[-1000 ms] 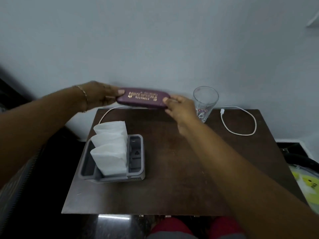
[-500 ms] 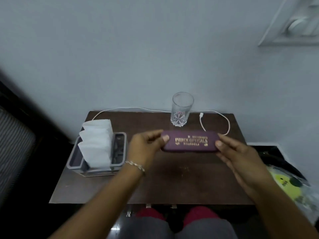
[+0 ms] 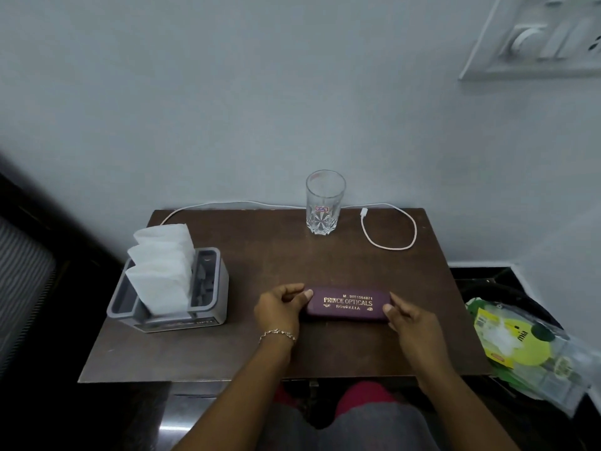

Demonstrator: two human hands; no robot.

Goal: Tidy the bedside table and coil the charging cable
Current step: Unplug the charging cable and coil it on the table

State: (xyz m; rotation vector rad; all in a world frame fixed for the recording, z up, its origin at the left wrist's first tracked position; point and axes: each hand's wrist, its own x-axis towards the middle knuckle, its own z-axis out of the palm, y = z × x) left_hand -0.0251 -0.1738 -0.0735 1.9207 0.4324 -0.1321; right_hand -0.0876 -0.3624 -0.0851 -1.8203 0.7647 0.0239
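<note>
Head view: maroon spectacle case (image 3: 347, 305) between both hands, mid-table (image 3: 260, 255).

Words on the purple glasses case

The purple glasses case (image 3: 347, 304) has gold letters on its lid: "PRINCE OPTICALS" in big letters, "ROURKELA" in smaller letters under that, and above them "M" with a phone number that looks like 9861564871, though the digits are tiny and hard to be sure of. Behind the case, near the wall, the drinking glass (image 3: 324, 203) has a little white sticker (image 3: 321, 208) with red marks too small to read. The grey holder (image 3: 169, 301) to the left of the case has faint letters on its front that cannot be read.
</note>
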